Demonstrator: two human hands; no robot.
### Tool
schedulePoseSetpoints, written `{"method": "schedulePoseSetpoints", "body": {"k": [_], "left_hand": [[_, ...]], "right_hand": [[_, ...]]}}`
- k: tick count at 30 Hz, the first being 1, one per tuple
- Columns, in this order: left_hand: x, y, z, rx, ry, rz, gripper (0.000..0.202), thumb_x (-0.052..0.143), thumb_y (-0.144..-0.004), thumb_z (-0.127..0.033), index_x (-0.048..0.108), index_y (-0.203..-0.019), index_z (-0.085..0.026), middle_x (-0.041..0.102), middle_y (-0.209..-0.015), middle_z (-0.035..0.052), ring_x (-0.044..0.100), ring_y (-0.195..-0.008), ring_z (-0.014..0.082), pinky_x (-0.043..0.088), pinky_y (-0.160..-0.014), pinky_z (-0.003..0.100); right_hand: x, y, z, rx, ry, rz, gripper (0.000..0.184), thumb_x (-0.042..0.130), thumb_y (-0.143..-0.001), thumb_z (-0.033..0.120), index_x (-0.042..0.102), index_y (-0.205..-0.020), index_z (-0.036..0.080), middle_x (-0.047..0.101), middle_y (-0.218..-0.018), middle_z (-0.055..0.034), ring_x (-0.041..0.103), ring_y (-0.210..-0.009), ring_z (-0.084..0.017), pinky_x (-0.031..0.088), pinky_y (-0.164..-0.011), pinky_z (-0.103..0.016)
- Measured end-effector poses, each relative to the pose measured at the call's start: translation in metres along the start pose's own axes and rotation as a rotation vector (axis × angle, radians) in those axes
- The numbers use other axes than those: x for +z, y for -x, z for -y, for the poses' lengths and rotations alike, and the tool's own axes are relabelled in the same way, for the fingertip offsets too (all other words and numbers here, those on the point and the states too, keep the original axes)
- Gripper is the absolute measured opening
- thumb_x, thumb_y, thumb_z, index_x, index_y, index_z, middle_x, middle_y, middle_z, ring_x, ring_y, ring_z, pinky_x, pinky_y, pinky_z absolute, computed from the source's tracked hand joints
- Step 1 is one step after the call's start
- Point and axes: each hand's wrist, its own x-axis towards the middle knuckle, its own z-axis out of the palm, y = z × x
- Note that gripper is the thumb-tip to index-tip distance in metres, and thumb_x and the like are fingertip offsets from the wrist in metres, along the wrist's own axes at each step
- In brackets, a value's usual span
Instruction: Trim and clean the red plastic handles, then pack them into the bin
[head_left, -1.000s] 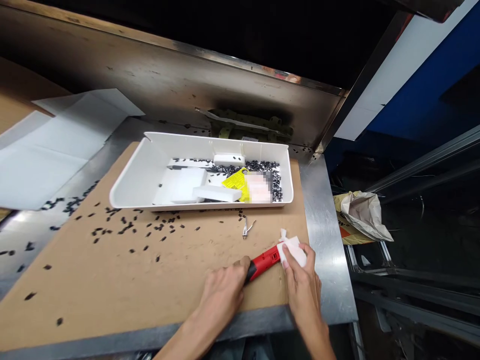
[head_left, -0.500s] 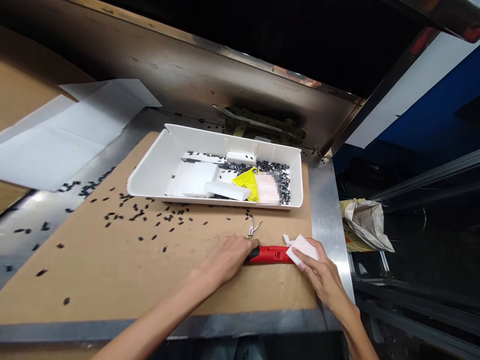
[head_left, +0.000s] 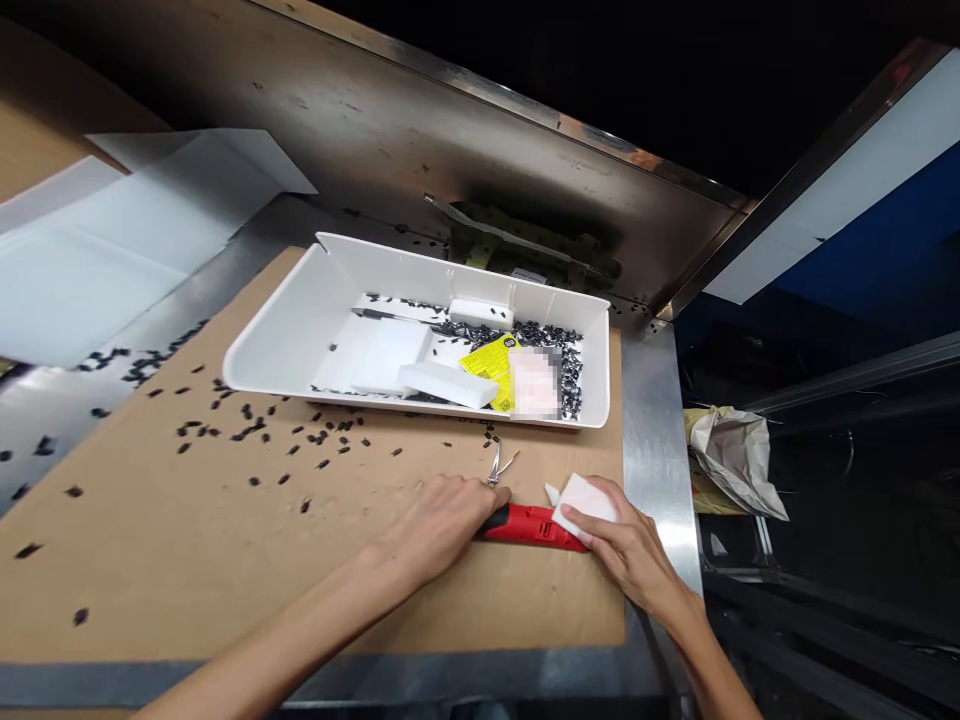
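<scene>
A red and black tool body [head_left: 529,525] lies across the brown board in front of me. My left hand [head_left: 457,520] is wrapped round its black end at the left. In my right hand [head_left: 637,550], fingers and thumb pinch a white foam sponge [head_left: 585,505], pressed onto the red right end. A small white scrap sticks out beside the sponge. Just beyond my left hand's fingertips lies a small metal nail clipper [head_left: 496,465], its lever spread. The tool's far left end is hidden by my hand.
Behind the hands stands a white tray [head_left: 262,370] with black clips, foam blocks, a pen and a yellow label [head_left: 487,368]. Loose black pieces [head_left: 322,438] dot the brown board [head_left: 337,600]. White sheets [head_left: 127,240] lie left; a paper bag [head_left: 731,455] sits off the right edge.
The sponge has shifted slightly left along the tool, baring more of its red right end. Both hands keep their holds. The camera view has turned a little.
</scene>
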Motion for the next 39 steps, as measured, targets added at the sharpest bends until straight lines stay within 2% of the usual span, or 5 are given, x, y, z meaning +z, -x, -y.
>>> {"method": "schedulePoseSetpoints", "body": {"k": [13,19,24,28,39], "left_hand": [[0.004,0.004,-0.001,-0.034,0.015,-0.004,0.050,0.033,-0.080,0.004,0.062,-0.113,-0.021,0.071,-0.096,0.0121,0.066,-0.092,0.0338,0.045,-0.073,0.040],[0.001,0.004,-0.001,-0.031,-0.004,0.008,0.041,0.034,-0.081,0.000,0.063,-0.101,-0.021,0.072,-0.086,0.0105,0.067,-0.083,0.0340,0.042,-0.065,0.038],[0.000,0.003,-0.002,-0.019,-0.003,0.009,0.042,0.035,-0.081,0.000,0.061,-0.105,-0.022,0.072,-0.092,0.0094,0.067,-0.086,0.0325,0.041,-0.065,0.037],[0.001,0.004,-0.002,-0.037,0.005,0.009,0.037,0.036,-0.080,0.000,0.062,-0.096,-0.021,0.072,-0.087,0.0103,0.067,-0.080,0.0337,0.039,-0.061,0.037],[-0.002,0.003,-0.002,-0.028,0.040,0.002,0.034,0.037,-0.083,-0.003,0.063,-0.095,-0.020,0.071,-0.080,0.0109,0.067,-0.077,0.0316,0.038,-0.059,0.034]], "right_hand": [[0.002,-0.011,0.012,-0.070,0.076,0.023,0.041,0.053,-0.093,0.023,0.056,-0.128,0.043,0.044,-0.145,-0.0039,0.053,-0.124,-0.025,0.052,-0.093,-0.039],[-0.001,0.003,0.008,0.042,0.072,0.013,0.042,0.049,-0.095,0.021,0.053,-0.130,0.043,0.047,-0.142,-0.0056,0.055,-0.121,-0.023,0.054,-0.088,-0.036],[0.000,-0.004,0.012,-0.060,0.066,0.020,0.042,0.054,-0.092,0.021,0.056,-0.128,0.043,0.045,-0.145,-0.0038,0.053,-0.123,-0.025,0.051,-0.094,-0.039],[0.000,0.001,0.008,0.047,0.087,0.012,0.042,0.048,-0.095,0.021,0.053,-0.131,0.042,0.047,-0.141,-0.0068,0.058,-0.117,-0.024,0.055,-0.087,-0.038],[0.001,0.005,0.000,0.017,0.041,-0.025,0.040,0.046,-0.096,0.024,0.054,-0.131,0.041,0.047,-0.142,-0.0056,0.055,-0.120,-0.023,0.053,-0.091,-0.036]]}}
